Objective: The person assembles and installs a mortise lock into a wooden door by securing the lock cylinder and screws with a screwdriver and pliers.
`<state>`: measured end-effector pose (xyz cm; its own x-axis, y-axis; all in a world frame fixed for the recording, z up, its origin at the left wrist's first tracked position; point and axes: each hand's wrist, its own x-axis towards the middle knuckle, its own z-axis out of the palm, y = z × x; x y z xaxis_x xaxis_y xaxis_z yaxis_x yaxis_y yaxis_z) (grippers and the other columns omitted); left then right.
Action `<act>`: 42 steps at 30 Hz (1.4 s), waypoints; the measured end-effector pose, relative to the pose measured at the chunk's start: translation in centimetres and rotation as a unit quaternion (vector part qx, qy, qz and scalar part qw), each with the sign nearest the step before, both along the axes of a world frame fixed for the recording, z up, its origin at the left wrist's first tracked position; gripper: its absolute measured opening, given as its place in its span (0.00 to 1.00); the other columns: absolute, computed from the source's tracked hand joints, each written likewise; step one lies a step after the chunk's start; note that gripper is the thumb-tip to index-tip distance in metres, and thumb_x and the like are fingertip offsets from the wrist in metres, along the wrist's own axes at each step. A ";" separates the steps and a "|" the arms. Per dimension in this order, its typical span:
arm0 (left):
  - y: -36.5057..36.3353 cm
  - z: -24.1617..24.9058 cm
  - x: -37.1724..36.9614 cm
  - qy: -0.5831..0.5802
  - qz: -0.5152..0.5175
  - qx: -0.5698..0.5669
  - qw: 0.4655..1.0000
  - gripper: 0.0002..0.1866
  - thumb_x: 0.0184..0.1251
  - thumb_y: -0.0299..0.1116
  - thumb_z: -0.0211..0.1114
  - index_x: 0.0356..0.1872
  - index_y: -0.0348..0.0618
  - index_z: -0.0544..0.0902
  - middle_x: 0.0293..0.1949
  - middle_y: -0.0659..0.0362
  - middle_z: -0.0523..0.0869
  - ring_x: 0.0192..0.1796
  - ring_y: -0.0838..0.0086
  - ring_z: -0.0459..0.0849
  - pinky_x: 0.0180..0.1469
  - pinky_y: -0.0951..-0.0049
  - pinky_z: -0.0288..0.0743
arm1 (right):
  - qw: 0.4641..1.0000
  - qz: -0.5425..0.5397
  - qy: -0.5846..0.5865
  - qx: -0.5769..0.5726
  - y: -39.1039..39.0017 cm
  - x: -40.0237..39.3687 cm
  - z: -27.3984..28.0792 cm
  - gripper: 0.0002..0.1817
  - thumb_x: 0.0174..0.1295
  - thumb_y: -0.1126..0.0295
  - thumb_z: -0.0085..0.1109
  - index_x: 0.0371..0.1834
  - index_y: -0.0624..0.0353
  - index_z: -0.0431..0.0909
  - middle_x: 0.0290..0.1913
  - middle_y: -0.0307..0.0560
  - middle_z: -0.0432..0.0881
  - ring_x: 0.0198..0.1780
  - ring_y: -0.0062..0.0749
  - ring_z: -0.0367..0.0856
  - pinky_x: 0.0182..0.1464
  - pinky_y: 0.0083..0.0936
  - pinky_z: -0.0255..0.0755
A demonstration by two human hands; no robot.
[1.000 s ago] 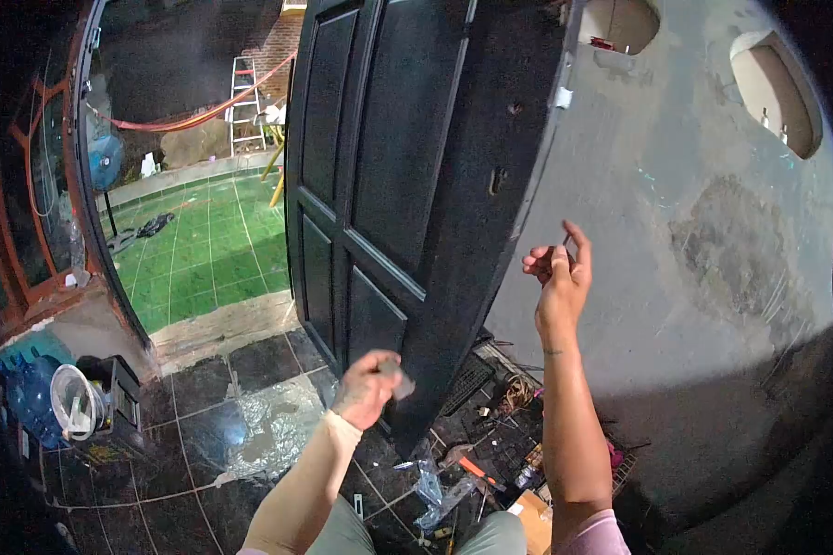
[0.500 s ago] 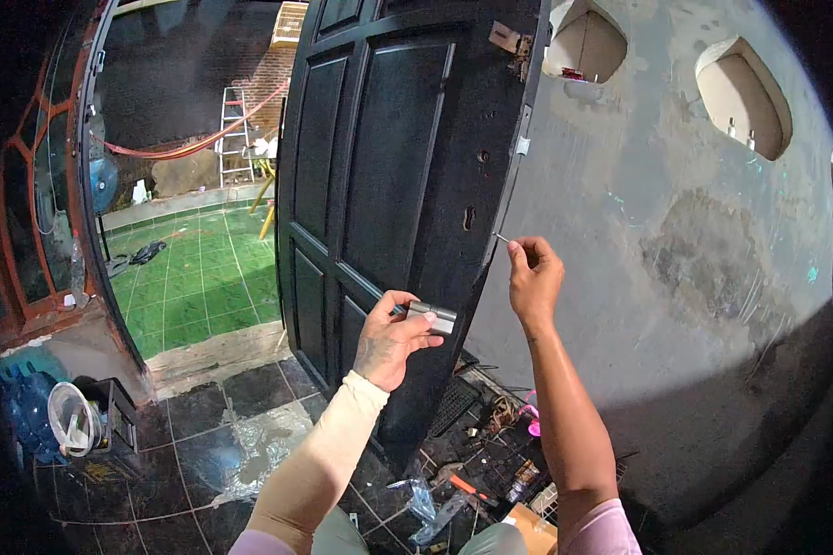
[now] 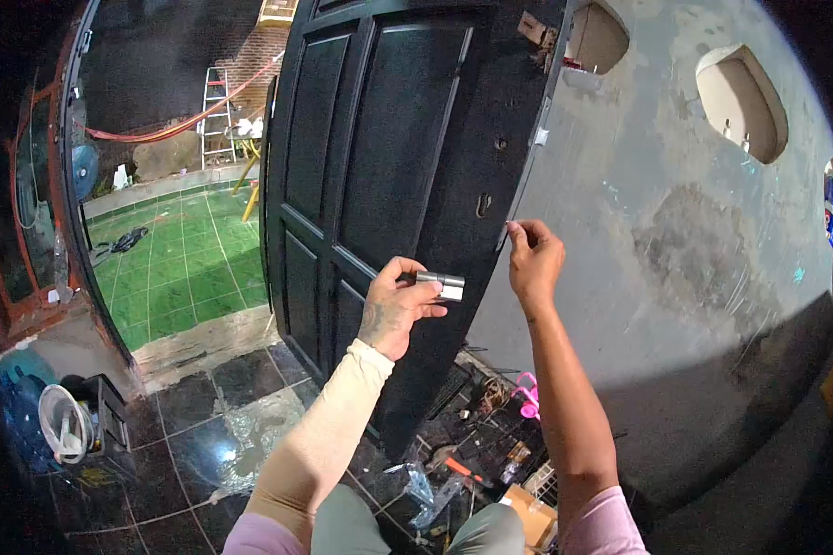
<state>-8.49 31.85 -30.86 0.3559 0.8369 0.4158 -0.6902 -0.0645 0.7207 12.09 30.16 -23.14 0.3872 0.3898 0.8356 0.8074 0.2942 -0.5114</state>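
Left hand [image 3: 401, 313] best kept steady, fingers closed around silver metal piece [image 3: 442, 286]; right hand [image 3: 536, 265], fingertips pinched on tiny item, identity unclear, beside black door [image 3: 403, 157].

Right side's a patchy grey plaster wall [image 3: 602, 305] with rounded niches [image 3: 740, 106] cut in. Floor is dark tile [image 3: 190, 398] with some light glare [image 3: 224, 453], and past the pale threshold [image 3: 213, 344] it's green tile [image 3: 176, 259], ladder [image 3: 217, 116] near a brick wall [image 3: 254, 57].
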 end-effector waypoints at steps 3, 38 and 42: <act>0.7 1.1 -1.1 0.021 0.017 0.013 1.000 0.11 0.64 0.22 0.67 0.44 0.39 0.75 0.41 0.51 0.84 0.43 0.67 0.88 0.38 0.71 0.87 | 0.997 0.059 0.033 0.036 0.6 0.7 -0.5 0.07 0.66 0.73 0.63 0.40 0.67 0.83 0.25 0.47 0.83 0.28 0.24 0.80 0.36 0.26 0.75; 6.8 3.9 5.5 -0.076 0.335 0.272 0.899 0.16 0.65 0.19 0.68 0.53 0.33 0.83 0.37 0.57 0.89 0.35 0.80 0.88 0.37 0.79 0.84 | 0.983 0.120 0.026 0.135 2.5 -1.8 -2.2 0.09 0.75 0.70 0.57 0.37 0.63 0.74 0.32 0.37 0.78 0.32 0.15 0.73 0.33 0.17 0.72; 6.1 4.4 4.6 -0.069 0.363 0.274 0.888 0.15 0.64 0.19 0.68 0.52 0.33 0.85 0.35 0.56 0.89 0.33 0.79 0.88 0.36 0.79 0.84 | 0.988 0.104 0.012 0.110 1.4 -3.0 -1.7 0.09 0.75 0.69 0.56 0.37 0.62 0.73 0.35 0.38 0.79 0.34 0.15 0.74 0.35 0.17 0.74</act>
